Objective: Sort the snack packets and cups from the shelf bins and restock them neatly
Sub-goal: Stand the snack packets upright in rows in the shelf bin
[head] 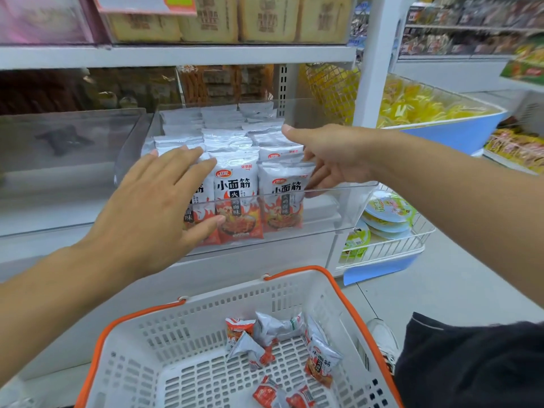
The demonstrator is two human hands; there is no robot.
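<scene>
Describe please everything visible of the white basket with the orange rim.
The basket looks like white plastic, with slotted walls and floor and an orange rim. It sits low in front of the shelf, below both hands, and neither touches it. Several small snack packets lie loose and crumpled on its floor, toward the right side.

Single head-worn wide-angle view, facing forward and down, close to a clear shelf bin (338,201). White basket (206,319) sits low in frame, nearer the lens than the fingers (188,163); shelving extends beyond the fingertips. Edges bowed, blurred.
</scene>
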